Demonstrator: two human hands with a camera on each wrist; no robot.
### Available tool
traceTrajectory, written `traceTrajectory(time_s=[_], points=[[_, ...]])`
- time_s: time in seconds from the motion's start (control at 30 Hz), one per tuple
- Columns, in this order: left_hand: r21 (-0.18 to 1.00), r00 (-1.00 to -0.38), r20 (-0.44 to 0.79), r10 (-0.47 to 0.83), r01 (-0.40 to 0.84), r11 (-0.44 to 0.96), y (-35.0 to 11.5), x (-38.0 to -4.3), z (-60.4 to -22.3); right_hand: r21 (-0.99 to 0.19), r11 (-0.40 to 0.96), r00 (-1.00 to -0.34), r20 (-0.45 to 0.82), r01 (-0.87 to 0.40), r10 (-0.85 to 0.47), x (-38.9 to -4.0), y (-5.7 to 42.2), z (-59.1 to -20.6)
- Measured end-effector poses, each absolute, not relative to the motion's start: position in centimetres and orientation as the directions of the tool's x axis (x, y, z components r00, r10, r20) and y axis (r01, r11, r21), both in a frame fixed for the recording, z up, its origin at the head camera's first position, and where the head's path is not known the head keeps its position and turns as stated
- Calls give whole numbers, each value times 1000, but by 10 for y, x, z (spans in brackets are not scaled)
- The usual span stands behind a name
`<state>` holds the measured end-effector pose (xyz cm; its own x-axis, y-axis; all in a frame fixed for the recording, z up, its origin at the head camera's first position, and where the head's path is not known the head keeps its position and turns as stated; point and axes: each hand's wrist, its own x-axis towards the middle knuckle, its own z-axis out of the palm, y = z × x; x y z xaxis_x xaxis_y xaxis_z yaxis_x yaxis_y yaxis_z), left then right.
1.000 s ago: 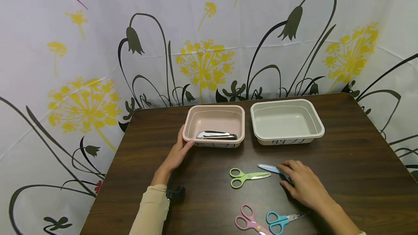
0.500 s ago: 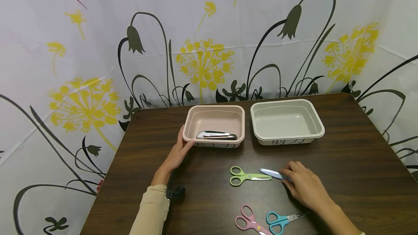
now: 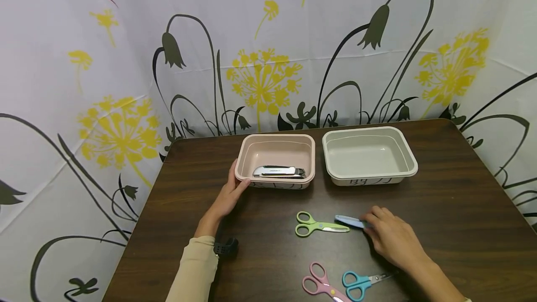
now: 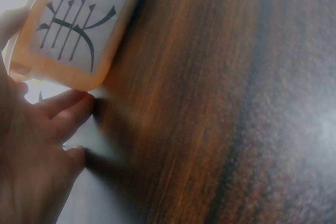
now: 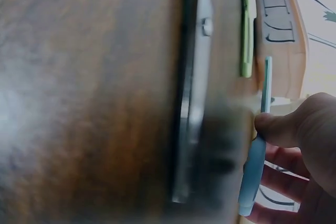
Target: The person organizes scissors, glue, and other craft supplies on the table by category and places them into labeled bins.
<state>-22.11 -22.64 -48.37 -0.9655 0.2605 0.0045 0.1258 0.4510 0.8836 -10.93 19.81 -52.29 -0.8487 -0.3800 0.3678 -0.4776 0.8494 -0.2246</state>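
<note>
My left hand (image 3: 228,195) holds the left front corner of a pink plastic container (image 3: 274,139), thumb at the front and fingers along the side. A white and black utility knife (image 3: 274,170) lies inside the container. With thumb and fingers, my right hand (image 3: 390,234) pinches a pair of light blue scissors (image 3: 350,221); the right wrist view shows the scissors (image 5: 254,166) edge-on, and in the head view their handles are hidden behind the hand. Left of their tip lie green scissors (image 3: 320,226). Nearer are pink scissors (image 3: 322,283) and turquoise scissors (image 3: 361,283).
To the right of the pink container stands a grey-white container (image 3: 367,153) with a label on its front. Both are near the back edge of the dark wooden table (image 3: 457,204). A flower-patterned cloth (image 3: 260,27) hangs behind.
My right hand has taken the light blue scissors between thumb and fingers, their tip shifting slightly right and nearer. The green scissors have turned a little. My left hand stays on the pink container.
</note>
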Motion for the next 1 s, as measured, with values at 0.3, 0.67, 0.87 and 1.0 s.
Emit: traceTrajectory(time_s=[0.3, 0.67, 0.87, 1.0], points=[[884, -966, 7, 260, 128, 451, -226, -222, -483, -260, 820, -818, 441, -510, -369, -117, 201, -499], [892, -967, -7, 256, 110, 438, -226, -222, -484, -242, 804, -773, 516, -544, -368, -137, 210, -468], [892, -966, 3, 258, 119, 435, -226, -223, -485, -216, 801, -753, 538, -558, -379, -149, 212, -458], [891, -966, 9, 258, 124, 436, -226, -222, -485, -226, 793, -753, 533, -566, -385, -158, 212, -455]])
